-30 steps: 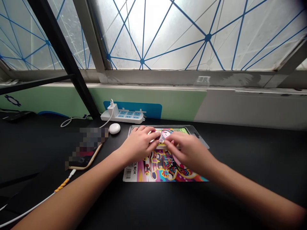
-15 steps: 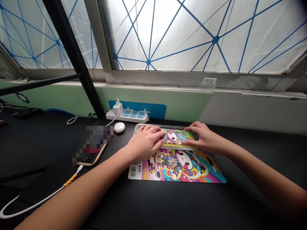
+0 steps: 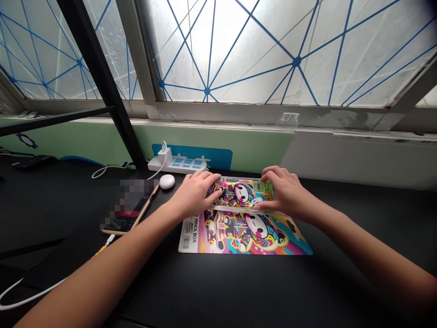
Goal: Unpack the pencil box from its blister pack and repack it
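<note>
A pencil box (image 3: 235, 195) with a bright cartoon print and a pale front edge is held at both ends between my hands. My left hand (image 3: 196, 191) grips its left end, thumb in front and fingers behind. On the right end, my right hand (image 3: 285, 191) grips it the same way, near a green patch. Below and in front of the box lies a flat printed card (image 3: 239, 234) in matching colours, marked "PENCIL BOX", with a barcode at its left. The box hides the card's far part.
A phone (image 3: 128, 218) with a white cable lies at the left, beside a small white round case (image 3: 167, 181). Behind them, a power strip (image 3: 180, 164) with a plugged-in charger stands against the wall. A black slanted post (image 3: 109, 91) rises at the left.
The pencil box appears lifted off the card's clear tray area, with both hands now gripping its ends. My left hand has shifted from lying over it to its left end.
</note>
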Tool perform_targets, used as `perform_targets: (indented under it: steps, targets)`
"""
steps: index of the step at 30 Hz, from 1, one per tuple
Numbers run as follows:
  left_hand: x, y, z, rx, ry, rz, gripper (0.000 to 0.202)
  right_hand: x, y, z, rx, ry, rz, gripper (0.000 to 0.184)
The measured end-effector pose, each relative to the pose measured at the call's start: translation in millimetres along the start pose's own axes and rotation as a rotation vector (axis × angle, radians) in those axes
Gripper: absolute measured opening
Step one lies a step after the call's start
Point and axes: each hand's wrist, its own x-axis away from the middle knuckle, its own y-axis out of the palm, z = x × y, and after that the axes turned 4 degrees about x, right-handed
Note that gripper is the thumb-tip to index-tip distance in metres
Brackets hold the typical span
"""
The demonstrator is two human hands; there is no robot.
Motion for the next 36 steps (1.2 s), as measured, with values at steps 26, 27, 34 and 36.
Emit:
perform_targets:
  steps: [26, 27, 34, 36]
  targets:
    - [112, -16.3, 6, -0.184, 0.624, 0.125, 0.039, 123, -16, -34, 0.049, -0.641, 0.539, 0.025]
    - [117, -13.8, 1, -0.123, 0.537, 0.106, 0.038, 121, -15, -34, 0.008, -0.582, 0.504, 0.023]
    - [122, -17.1, -8, 0.245, 0.085, -0.154, 0.070, 120, -13, -41, -0.056, -0.461, 0.233, 0.021]
    - [121, -17.9, -7, 0.297, 0.046, -0.168, 0.072, 121, -16, -42, -0.136, -0.414, 0.128, 0.036]
